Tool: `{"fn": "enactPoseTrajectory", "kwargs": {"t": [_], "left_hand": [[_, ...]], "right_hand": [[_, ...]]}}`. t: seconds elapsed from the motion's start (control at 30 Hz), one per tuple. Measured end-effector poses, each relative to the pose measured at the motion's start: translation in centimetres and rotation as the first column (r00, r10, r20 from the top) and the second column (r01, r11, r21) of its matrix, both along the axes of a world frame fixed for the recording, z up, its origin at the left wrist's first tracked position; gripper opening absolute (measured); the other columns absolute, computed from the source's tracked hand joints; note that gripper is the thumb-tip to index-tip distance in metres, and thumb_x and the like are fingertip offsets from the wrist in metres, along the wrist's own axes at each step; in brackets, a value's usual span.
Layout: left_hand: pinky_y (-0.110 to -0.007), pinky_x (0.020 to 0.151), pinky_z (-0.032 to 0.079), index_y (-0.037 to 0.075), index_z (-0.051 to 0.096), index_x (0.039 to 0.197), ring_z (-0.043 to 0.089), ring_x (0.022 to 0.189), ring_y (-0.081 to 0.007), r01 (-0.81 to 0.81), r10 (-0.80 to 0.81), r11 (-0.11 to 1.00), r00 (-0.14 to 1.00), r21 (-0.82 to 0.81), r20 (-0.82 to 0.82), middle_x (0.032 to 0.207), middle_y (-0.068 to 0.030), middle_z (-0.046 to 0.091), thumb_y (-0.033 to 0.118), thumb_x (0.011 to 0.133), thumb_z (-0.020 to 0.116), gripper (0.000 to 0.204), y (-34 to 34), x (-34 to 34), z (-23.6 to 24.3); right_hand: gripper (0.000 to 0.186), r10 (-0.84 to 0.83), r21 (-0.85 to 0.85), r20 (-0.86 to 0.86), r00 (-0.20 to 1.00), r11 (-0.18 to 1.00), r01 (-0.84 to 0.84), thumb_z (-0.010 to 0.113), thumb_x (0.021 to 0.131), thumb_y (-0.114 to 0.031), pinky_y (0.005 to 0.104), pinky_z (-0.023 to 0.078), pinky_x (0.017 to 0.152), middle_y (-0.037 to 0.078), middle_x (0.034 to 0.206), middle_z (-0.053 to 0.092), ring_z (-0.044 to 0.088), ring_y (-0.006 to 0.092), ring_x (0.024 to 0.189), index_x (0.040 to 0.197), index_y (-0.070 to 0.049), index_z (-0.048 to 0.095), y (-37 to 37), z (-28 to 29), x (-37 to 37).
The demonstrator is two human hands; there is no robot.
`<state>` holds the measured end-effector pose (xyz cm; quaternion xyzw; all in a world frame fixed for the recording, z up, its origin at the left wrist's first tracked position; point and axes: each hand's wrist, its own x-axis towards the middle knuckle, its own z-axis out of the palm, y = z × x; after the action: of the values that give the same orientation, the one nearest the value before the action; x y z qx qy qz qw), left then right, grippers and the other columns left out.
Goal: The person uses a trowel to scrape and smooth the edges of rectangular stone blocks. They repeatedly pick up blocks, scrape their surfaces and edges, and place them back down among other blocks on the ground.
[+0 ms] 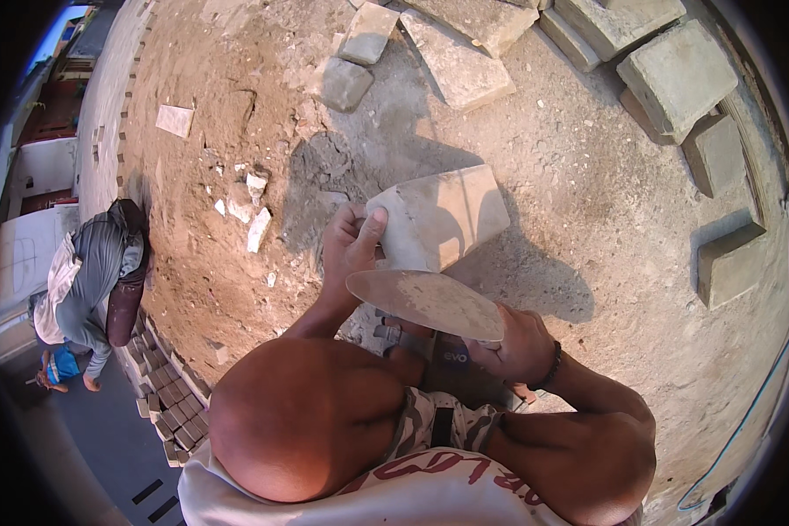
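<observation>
My left hand grips the near left end of a pale concrete block, its thumb on top of the edge. The block is tilted over the dirt and casts a shadow on the ground. In my right hand is a trowel with a broad, rounded metal blade, its surface smeared with dry grey matter. The blade points left, close to the block's near edge and my left wrist. The handle is mostly hidden inside my closed fingers.
More concrete blocks lie at the far right and along the right side. Broken white pieces and a flat slab are on the dirt to the left. Another person bends down at the left, near stacked pavers. A blue hose runs at lower right.
</observation>
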<state>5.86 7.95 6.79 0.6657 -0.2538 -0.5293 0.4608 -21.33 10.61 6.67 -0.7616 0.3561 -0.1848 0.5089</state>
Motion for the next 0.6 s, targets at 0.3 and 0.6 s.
{"fn": "enactPoseTrajectory", "kwargs": {"t": [0.3,0.6], "left_hand": [[-0.029,0.066,0.056,0.004,0.055,0.099,0.064,0.078,-0.0104,0.044,-0.044,0.999,0.999,-0.003,0.004,0.091,-0.0059,0.066,0.027,0.099,0.062,0.024,-0.5,-0.3,0.9],[-0.03,0.07,0.055,0.002,0.042,0.119,0.062,0.095,-0.0167,0.03,-0.03,0.997,1.0,0.068,0.009,0.112,-0.0128,0.059,0.031,0.097,0.063,0.042,0.8,-0.6,0.9]], "right_hand": [[0.036,-0.036,-0.009,-0.027,0.999,0.999,0.036,0.062,0.089,-0.031,0.0517,0.052,0.066,0.022,0.076,0.066,0.065,0.045,0.073,0.109,-0.001,0.055,1.3,-1.0,-0.8],[0.037,-0.279,0.191,-0.228,0.933,0.927,0.324,0.059,0.092,-0.033,0.0549,0.051,0.07,0.025,0.084,0.067,0.065,0.0461,0.08,0.109,0.0,0.053,2.3,-4.6,-0.9]]}}
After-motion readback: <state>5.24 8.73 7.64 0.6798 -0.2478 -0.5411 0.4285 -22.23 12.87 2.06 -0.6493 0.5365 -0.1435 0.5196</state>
